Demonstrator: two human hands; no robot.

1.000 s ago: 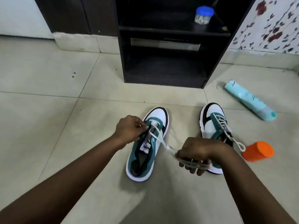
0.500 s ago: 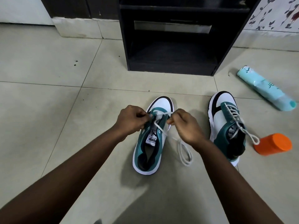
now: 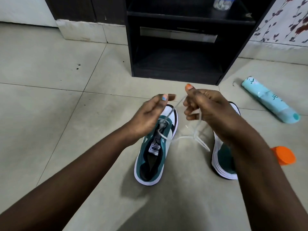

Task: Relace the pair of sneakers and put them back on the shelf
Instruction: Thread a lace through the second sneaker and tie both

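Two teal-and-white sneakers stand on the tiled floor, toes toward the shelf. The left sneaker [image 3: 155, 152] is partly laced near its toe. A white lace [image 3: 185, 138] runs up from its eyelets and hangs in a loop beside it. My left hand [image 3: 150, 114] is raised above the shoe's toe, pinching one lace strand. My right hand [image 3: 205, 107] is raised too, thumb up, fingers curled round the other strand. My right forearm hides most of the right sneaker [image 3: 223, 160].
A black open shelf unit [image 3: 180, 60] stands just beyond the shoes, with a blue-lidded jar [image 3: 222, 2] on its upper board. A light-blue bottle [image 3: 270, 100] lies at the right, an orange cup [image 3: 283, 155] near my right arm.
Both hands have lifted from the shoe's toe, pulling the lace strands upward. One second ago my right hand held the lace low beside the right sneaker.
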